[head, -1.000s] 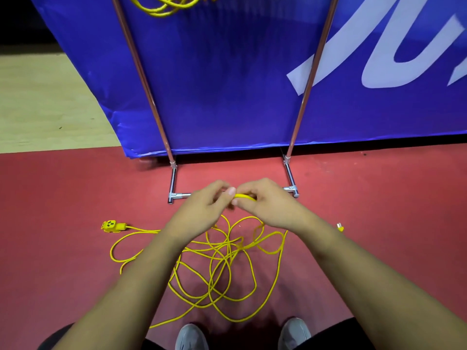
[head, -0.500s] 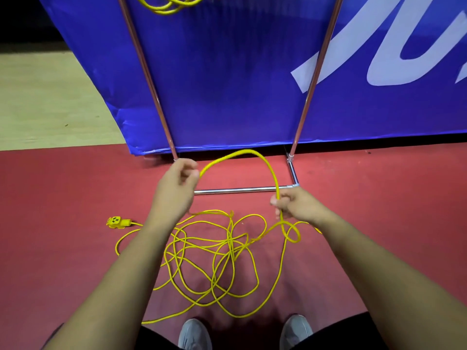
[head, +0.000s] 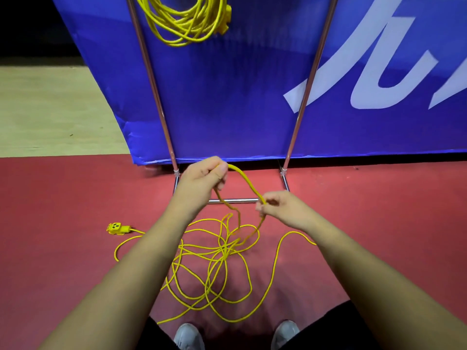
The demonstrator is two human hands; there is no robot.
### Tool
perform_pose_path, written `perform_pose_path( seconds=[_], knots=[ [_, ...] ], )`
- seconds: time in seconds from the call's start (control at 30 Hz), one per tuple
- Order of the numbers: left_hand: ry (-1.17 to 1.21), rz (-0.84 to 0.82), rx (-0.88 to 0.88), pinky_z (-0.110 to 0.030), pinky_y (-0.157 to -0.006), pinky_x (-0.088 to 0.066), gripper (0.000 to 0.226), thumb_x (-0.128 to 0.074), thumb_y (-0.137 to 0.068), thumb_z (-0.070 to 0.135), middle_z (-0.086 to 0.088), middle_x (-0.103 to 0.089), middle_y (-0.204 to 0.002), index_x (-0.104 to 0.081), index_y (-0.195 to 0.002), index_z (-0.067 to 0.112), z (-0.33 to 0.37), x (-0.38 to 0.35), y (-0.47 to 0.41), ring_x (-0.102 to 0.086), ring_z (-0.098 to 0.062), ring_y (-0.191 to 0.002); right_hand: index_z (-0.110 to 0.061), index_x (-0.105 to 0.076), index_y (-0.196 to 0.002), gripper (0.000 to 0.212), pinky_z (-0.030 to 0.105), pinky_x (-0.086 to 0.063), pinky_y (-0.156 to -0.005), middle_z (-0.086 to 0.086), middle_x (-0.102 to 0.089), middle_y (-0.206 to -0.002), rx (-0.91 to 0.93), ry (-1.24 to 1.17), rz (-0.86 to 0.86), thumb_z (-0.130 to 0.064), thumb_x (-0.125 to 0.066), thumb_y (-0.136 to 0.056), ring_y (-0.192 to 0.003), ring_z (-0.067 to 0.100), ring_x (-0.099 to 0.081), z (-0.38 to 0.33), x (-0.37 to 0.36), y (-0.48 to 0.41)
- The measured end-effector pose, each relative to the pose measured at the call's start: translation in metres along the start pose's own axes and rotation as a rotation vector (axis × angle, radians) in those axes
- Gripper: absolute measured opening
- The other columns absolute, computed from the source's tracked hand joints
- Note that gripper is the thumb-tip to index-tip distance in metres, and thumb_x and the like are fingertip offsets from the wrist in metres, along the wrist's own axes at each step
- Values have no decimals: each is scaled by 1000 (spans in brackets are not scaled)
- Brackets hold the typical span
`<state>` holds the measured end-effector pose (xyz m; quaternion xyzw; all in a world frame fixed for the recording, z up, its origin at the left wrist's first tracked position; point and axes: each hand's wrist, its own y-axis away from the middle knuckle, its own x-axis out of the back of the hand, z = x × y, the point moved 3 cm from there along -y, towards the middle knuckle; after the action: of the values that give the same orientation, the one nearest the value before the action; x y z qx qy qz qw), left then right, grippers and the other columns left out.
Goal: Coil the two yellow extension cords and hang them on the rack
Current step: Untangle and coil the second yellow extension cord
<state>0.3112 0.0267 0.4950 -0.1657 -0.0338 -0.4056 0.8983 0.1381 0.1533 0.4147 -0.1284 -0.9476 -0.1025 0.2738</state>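
A loose yellow extension cord lies tangled on the red floor in front of my feet. Its yellow socket end rests to the left. My left hand grips a raised stretch of this cord above the floor. Lower and to the right, my right hand pinches the same cord, and a short span runs between both hands. A second yellow cord hangs coiled at the top of the metal rack, whose two poles rise in front of a blue banner.
The rack's base bar crosses the floor just behind my hands. The blue banner with white lettering stands behind the rack. A pale wooden floor lies at the far left. My grey shoes are at the bottom edge.
The hands first pulled apart, raising a tall loop between them. Now my right hand has come back toward my left, the loop is shorter, and the view shows more of the hung coil.
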Motion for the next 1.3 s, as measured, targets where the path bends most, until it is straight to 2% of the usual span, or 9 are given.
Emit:
perform_pose_path(
  seconds=[0.2, 0.4, 0.5, 0.63, 0.77, 0.9, 1.07, 1.13, 1.3],
  knots=[
    [153, 195, 21, -27, -55, -27, 31, -46, -94, 25, 0, -45, -54, -55, -64, 22, 21, 25, 21, -38, -17, -57, -10, -59, -78, 17, 25, -35, -65, -7, -47, -67, -164, 29, -81, -14, -61, -94, -61, 1, -40, 56, -18, 26],
    [-241, 362, 221, -30, -58, -37, 32, -45, -96, 32, -4, -57, -57, -57, -72, 15, 10, 55, 36, -50, -14, -52, -12, -63, -98, 16, 27, -43, -52, 0, -51, -57, -21, -236, 433, -10, -47, -99, -44, 11, -53, -46, 50, 27],
    [-478, 376, 375, -35, -86, -46, 11, -55, -92, 20, -9, -65, -95, -61, -99, 14, 5, 59, 38, -63, -23, -94, -19, -68, -105, 22, 25, -36, -51, -16, -45, -54, 229, -222, 613, -22, -47, -98, -49, 7, -40, -142, 96, 40],
    [-316, 294, 47, -21, -110, -28, 47, -53, -96, 23, 4, -47, -140, -42, -141, 14, 45, 35, 41, -40, -3, -132, -8, -71, -103, 17, 9, -33, -55, -25, -55, -54, 383, 121, 323, -13, -57, -95, -52, -3, -47, -221, 81, 69],
    [-155, -136, 67, -19, -86, -42, 33, -45, -93, 43, 2, -69, -101, -62, -110, 21, 69, -6, 45, -62, 0, -96, -9, -70, -94, 8, 21, -33, -52, 0, -58, -56, 333, 135, 118, -12, -64, -90, -50, 5, -40, -207, 47, 77],
    [-13, -99, 40, -26, -54, -32, 30, -46, -91, 33, 7, -45, -51, -55, -68, 16, 64, -8, 52, -41, -11, -49, -7, -63, -85, 7, 23, -35, -45, -1, -47, -55, 204, 74, 100, -11, -69, -85, -46, 10, -40, -159, 40, 77],
    [356, 111, -7, -30, -57, -24, 40, -45, -94, 20, -3, -25, -58, -56, -55, 22, 72, 7, 45, -33, -13, -50, -18, -63, -72, 17, 32, -50, -72, 0, -61, -71, -100, 151, -6, -4, -67, -80, -67, 10, -54, -35, 15, 72],
    [462, 171, 7, -27, -57, -28, 38, -44, -95, 20, 2, -25, -55, -57, -59, 21, 67, 14, 44, -34, -13, -50, -18, -61, -73, 23, 23, -45, -72, -4, -57, -71, -178, 66, -84, 1, -63, -85, -68, 7, -51, -2, 6, 78],
    [-129, 295, 197, -35, -73, -45, 23, -47, -95, 29, 5, -58, -63, -61, -83, 16, 16, 40, 41, -64, -23, -73, -10, -60, -82, 12, 41, -53, -74, 8, -59, -65, -252, -319, 127, -6, -58, -93, -65, 21, -61, 1, 23, 80]
  ],
)
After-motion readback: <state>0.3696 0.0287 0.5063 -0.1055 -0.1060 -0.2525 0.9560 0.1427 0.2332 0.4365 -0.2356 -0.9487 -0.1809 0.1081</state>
